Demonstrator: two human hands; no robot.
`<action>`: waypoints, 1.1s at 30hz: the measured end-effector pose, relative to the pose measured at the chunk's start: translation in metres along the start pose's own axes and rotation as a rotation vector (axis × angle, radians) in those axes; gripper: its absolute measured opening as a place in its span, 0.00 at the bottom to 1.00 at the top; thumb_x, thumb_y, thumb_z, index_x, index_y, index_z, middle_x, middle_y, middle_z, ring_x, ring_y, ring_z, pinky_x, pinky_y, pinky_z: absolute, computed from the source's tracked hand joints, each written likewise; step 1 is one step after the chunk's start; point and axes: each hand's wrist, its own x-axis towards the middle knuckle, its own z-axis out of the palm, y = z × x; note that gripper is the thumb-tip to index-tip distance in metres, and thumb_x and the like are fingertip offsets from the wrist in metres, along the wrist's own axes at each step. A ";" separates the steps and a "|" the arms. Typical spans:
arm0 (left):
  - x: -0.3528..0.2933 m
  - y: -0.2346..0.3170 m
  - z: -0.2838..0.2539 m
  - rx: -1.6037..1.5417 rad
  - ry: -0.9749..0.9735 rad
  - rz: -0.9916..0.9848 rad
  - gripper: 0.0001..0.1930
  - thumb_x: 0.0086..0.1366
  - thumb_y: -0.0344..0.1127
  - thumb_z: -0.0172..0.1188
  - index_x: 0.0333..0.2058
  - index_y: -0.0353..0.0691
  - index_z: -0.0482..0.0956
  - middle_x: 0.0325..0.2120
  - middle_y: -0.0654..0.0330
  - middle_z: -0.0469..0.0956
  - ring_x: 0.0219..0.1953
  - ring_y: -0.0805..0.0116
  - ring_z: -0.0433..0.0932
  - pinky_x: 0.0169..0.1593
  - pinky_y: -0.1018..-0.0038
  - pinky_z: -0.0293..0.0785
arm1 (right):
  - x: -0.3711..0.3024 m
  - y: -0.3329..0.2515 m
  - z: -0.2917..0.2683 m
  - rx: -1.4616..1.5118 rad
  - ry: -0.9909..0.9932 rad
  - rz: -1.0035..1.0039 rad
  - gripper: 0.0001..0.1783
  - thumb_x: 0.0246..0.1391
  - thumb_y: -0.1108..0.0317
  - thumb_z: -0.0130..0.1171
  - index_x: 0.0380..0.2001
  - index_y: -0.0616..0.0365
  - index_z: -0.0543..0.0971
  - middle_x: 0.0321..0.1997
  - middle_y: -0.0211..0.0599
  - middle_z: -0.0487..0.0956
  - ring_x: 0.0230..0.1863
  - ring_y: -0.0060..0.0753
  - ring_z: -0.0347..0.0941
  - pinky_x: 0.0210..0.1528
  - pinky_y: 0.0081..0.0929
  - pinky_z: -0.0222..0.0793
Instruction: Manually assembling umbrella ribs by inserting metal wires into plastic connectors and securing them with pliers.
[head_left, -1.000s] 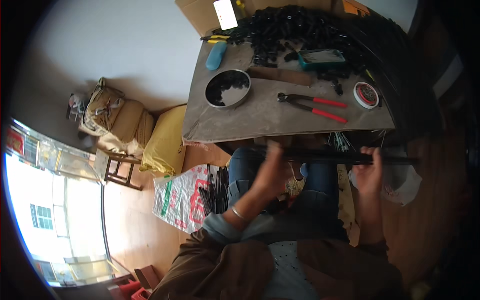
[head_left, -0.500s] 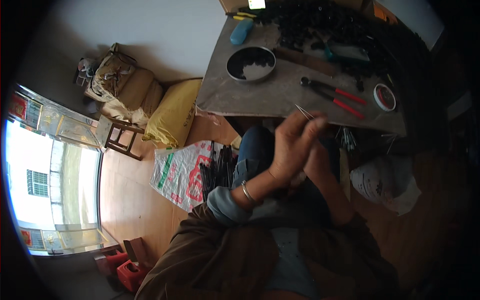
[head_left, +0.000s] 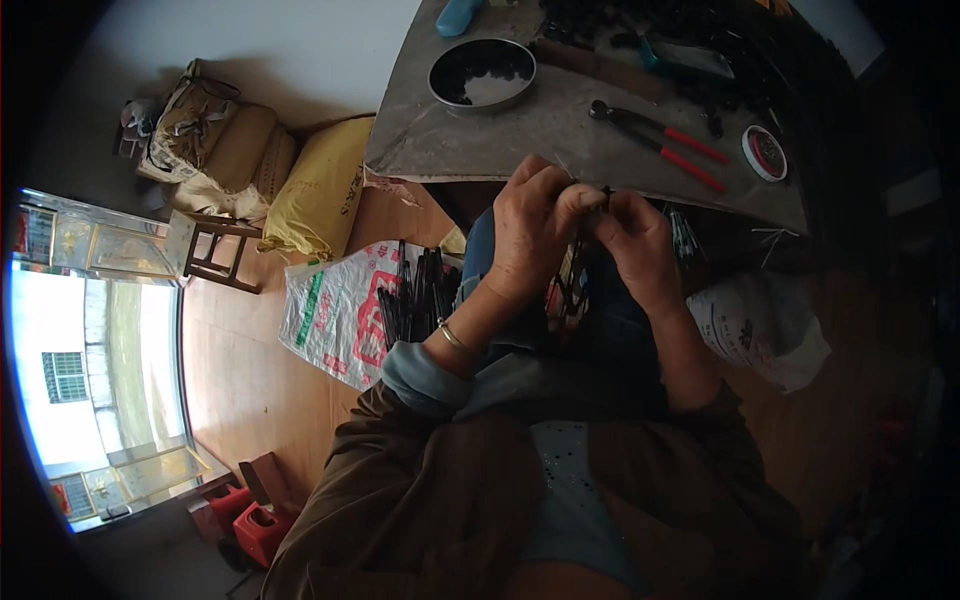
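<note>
In front of my lap, at the near edge of the table, my left hand [head_left: 525, 225] and my right hand [head_left: 643, 245] meet at their fingertips. Both are closed, pinching a small dark piece [head_left: 606, 190] whose kind I cannot make out. A thin pale wire tip [head_left: 562, 166] pokes out beside the left fingers. Between my wrists, dark slender parts [head_left: 570, 285] hang down over my lap; their upper end is hidden by the hands. Pliers with red handles [head_left: 660, 146] lie on the table just beyond my right hand.
On the grey table [head_left: 410, 130] stand a round metal bowl [head_left: 483, 75] with black bits and a small round tin [head_left: 765, 153]. Black parts [head_left: 600, 20] heap up behind. Black rods [head_left: 415, 300] lie on a white printed sack [head_left: 330, 300] at left; a white bag [head_left: 765, 335] sits at right.
Half a second ago my hands overlapped, with thin pale rods sticking out past the left fingers. Now they sit side by side, fingertips together on a dark piece. The view has shifted somewhat.
</note>
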 end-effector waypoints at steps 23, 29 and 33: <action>0.012 0.025 0.000 -0.934 -0.308 -0.407 0.19 0.67 0.47 0.55 0.22 0.41 0.67 0.23 0.72 0.60 0.27 0.83 0.58 0.33 0.83 0.58 | -0.005 -0.025 0.009 0.095 -0.134 0.043 0.12 0.51 0.76 0.62 0.40 0.65 0.76 0.38 0.30 0.76 0.39 0.18 0.72 0.43 0.18 0.70; 0.023 0.002 -0.004 -0.830 -0.332 -0.302 0.23 0.70 0.52 0.45 0.26 0.38 0.72 0.26 0.68 0.68 0.29 0.81 0.65 0.33 0.81 0.63 | -0.003 -0.013 0.003 0.062 -0.111 0.115 0.10 0.52 0.73 0.62 0.38 0.65 0.77 0.34 0.32 0.80 0.35 0.23 0.76 0.40 0.20 0.73; 0.090 -0.062 -0.022 0.050 -0.014 -0.153 0.18 0.66 0.46 0.55 0.35 0.34 0.78 0.27 0.56 0.78 0.29 0.68 0.77 0.35 0.70 0.73 | 0.001 -0.016 0.001 0.095 -0.156 0.156 0.05 0.52 0.76 0.62 0.34 0.65 0.79 0.32 0.30 0.79 0.34 0.17 0.74 0.40 0.17 0.71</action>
